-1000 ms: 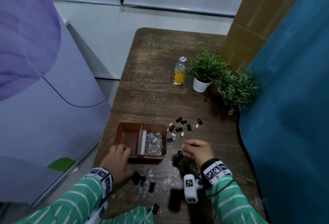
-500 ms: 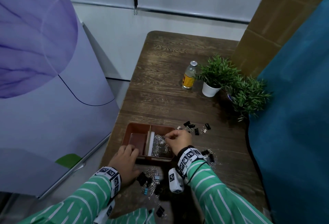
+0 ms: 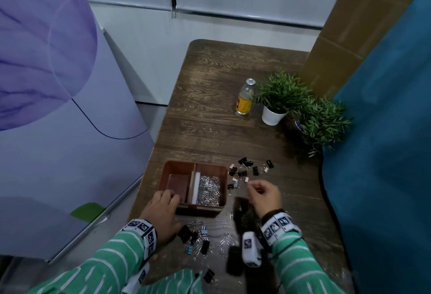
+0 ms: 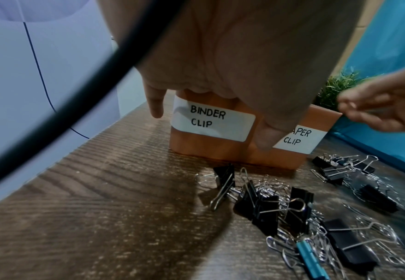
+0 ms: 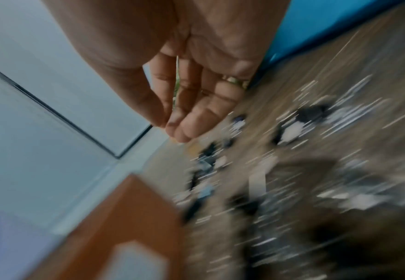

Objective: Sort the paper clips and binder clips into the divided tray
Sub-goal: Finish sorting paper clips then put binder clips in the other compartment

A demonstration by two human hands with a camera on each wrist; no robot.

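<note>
Steadying the tray [image 3: 222, 172] falls to my left hand [image 3: 161, 212]: its fingers curl over the near left rim and the thumb presses the front wall, as the left wrist view shows. My right hand [image 3: 264, 194] hovers just right of the tray, fingertips [image 5: 180, 128] drawn together above the table [image 3: 210, 111]. Whether they pinch a clip I cannot tell; that view is smeared with motion.

Paper clips [image 3: 208, 190] fill the right compartment. The left one looks bare of clips. Black binder clips [image 3: 245, 169] lie scattered beyond the tray's far right corner, and a mixed heap [image 3: 196, 237] sits near me, in front of the tray.

To do this step well, I judge I should take one kind at a time, lifting binder clips by their wire handles so tangled paper clips shake loose, and keep the tray pinned so it does not slide.

White labels on the near wall read "BINDER CLIP" [image 4: 212, 118] on the left and, partly hidden by my thumb, "APER CLIP" [image 4: 297, 139] on the right.
</note>
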